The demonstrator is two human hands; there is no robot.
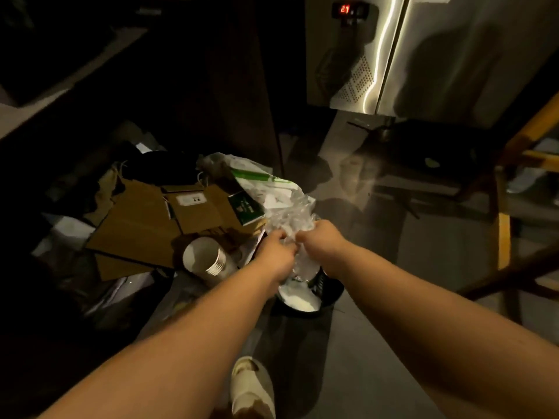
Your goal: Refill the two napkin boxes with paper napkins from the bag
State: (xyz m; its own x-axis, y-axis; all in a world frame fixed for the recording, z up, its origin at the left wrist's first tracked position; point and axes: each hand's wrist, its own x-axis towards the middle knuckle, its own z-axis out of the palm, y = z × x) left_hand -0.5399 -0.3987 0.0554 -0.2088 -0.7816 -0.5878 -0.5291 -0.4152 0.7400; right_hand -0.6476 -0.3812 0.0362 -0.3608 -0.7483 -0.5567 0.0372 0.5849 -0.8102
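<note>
Both hands are gripping the crinkled clear plastic bag (292,225) over the floor: the left hand (276,247) and right hand (320,237) are pinching its gathered film. No napkin boxes are showing, so refilling seems hardly begun.

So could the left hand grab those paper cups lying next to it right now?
Probably not yet. The stack of paper cups lies close beside the left hand with nothing between them, but that hand and the right hand are both gripping the crinkly clear plastic bag. It would need to let go first.
</note>
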